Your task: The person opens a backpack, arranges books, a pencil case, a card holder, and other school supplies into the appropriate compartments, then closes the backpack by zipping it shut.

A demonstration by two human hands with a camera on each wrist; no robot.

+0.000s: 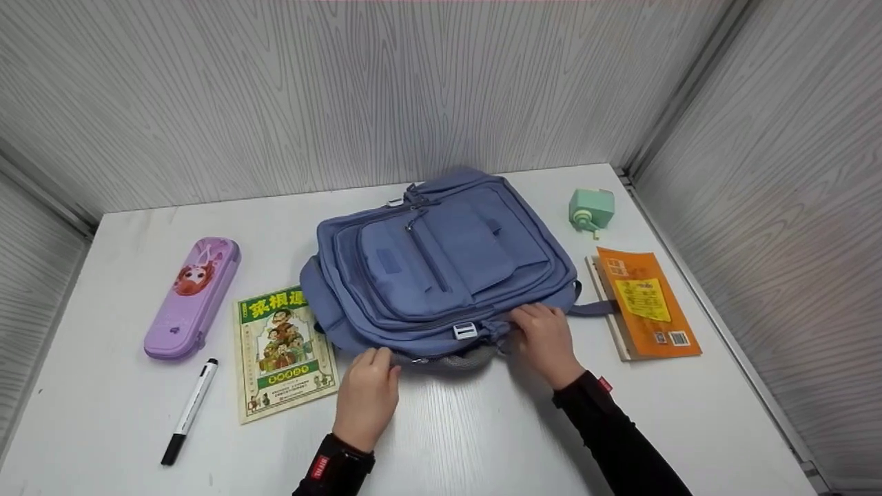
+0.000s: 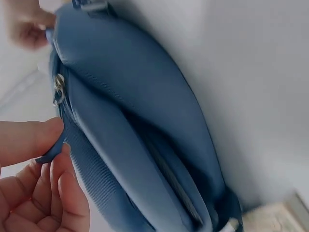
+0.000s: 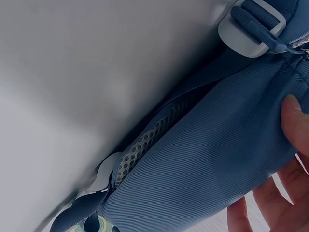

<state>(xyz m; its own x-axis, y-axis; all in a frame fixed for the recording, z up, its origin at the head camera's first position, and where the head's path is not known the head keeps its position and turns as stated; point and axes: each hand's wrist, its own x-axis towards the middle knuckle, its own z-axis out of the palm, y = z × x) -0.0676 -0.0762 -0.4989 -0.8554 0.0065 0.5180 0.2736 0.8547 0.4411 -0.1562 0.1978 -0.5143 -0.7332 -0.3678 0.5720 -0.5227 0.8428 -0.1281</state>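
Observation:
A blue backpack lies on its back on the white table, its top edge towards me. At its near left edge, my left hand pinches a small blue fabric tab between thumb and fingers. Close to that tab, metal zipper pulls sit on the zipper. My right hand grips the bag's near right corner beside a white buckle. In the right wrist view, its thumb presses the ribbed blue fabric and the fingers curl under the edge. Grey mesh shows along the bag's side.
Left of the bag lie a purple pencil case, a marker and a green-and-cream booklet, partly under the bag. On the right are a mint-green pump bottle and an orange-covered book, with a bag strap reaching it.

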